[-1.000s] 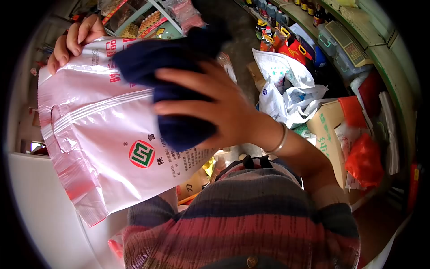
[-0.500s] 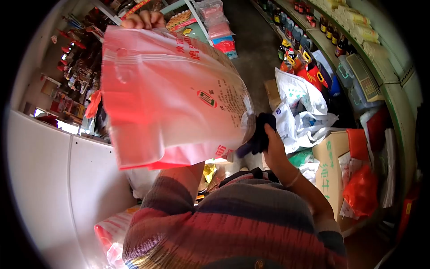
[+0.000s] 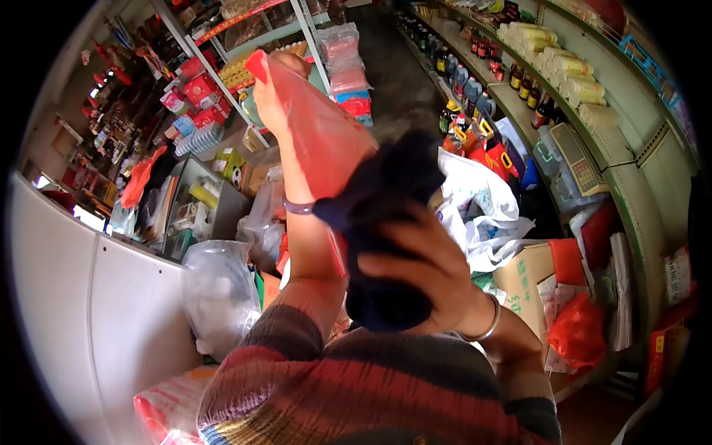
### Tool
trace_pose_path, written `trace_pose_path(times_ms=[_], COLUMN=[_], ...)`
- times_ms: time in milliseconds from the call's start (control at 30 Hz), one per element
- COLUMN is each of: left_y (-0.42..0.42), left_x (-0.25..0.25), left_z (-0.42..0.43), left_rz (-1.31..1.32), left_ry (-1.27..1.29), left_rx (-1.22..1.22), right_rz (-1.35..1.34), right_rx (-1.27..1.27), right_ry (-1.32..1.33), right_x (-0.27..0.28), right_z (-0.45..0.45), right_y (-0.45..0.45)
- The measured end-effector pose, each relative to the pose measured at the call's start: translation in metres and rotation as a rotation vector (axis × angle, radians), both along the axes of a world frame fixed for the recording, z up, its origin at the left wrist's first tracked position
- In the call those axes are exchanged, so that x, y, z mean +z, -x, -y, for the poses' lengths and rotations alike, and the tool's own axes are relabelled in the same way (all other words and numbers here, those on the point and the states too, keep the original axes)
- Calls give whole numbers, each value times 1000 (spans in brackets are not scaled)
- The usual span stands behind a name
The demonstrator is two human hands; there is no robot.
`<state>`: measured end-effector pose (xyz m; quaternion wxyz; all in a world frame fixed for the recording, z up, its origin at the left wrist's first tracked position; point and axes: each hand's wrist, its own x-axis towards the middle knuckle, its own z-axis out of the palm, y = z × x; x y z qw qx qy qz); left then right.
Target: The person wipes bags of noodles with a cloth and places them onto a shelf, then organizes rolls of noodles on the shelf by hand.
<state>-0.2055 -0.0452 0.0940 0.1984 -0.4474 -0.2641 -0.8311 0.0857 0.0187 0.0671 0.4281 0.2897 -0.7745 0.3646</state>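
My left hand (image 3: 271, 102) is raised at arm's length and closed on the top of a red-and-white printed plastic bag (image 3: 319, 126). The bag now hangs narrow, edge-on to me, to the right of my left forearm. In my right hand (image 3: 426, 271) is a bunched dark navy cloth (image 3: 389, 196), with the fingers wrapped across it. The cloth is close to the camera and blurred in part. It covers the lower end of the bag in this view, so I cannot tell whether the two touch.
Shelves (image 3: 586, 122) with bottles and rolls run along the right. A scale (image 3: 578, 159) sits on them. White bags (image 3: 482, 208) and a cardboard box (image 3: 523, 278) stand below. On the left are a white cabinet (image 3: 133, 311) and a clear plastic bag (image 3: 219, 289).
The bag has turned from its broad printed face to a narrow edge and moved away from me. My right hand with the cloth has come up and left, nearer the camera.
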Motion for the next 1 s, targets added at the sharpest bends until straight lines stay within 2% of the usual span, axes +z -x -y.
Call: trace_pose_path(times_ms=[100, 133, 167, 200, 267, 300, 333, 367, 400, 467, 567, 633, 700, 767, 800, 833, 900, 967, 1000], left_y=[-10, -11, -12, -17, -46, -54, -40, -44, -48, -81, -70, -54, -37, -30, -30, -30, -28, -3, 1], left_x=[1, -3, -6, -7, 1, 4, -9, -11, -13, 38, 31, 13, 1, -11, -17, -23, -36, -42, -45], left_z=[22, 13, 3, -3, -5, -5, -4, -1, 2, 38, 54, 58, 57, 45, 37, 27, 12, 1, -1], left_rz=[-74, -150, -223, -236, -163, -126, -41, 236, 534, 595, 418, 327, 268, 244, 240, 227, 183, 86, 84], left_ry=[144, 92, 42, -79, -86, -84, 114, 179, 190, 485, 381, 315, 278, 258, 261, 269, 277, 320, 340], left_rx=[-155, -176, -202, -369, -337, -321, -111, -268, -434, -674, -631, -593, -608, -623, -638, -649, -706, -858, -831], right_rz=[257, 359, 436, 441, 327, 228, 120, 22, 30, 37, 54, 105, 184, 567, 665, 812, 864, 789, 812], right_rx=[118, 131, 186, 151, 53, -12, -83, -159, -210, -264, -124, 88, 257, 407, 419, 355, 230, -139, -294], right_ry=[-58, -57, 152, 373, 512, 375, 249, 62, -15, -156, -326, -234, -39, 277, 323, 292, 975, 1144, 1178], right_x=[-35, -37, -29, -11, 20, 32, 43, 49, 49, 43, 13, -23, -36, -46, -55, -59, -80, -105, -118], right_z=[-17, -23, -31, -28, -18, -13, -8, 0, 15, 31, 40, 40, 43, 40, 30, 14, 14, -2, -10], right_y=[-10, -12, -13, -13, 7, 32, 56, 77, 87, 97, 80, 67, 44, 9, -3, -18, -55, -61, -70])
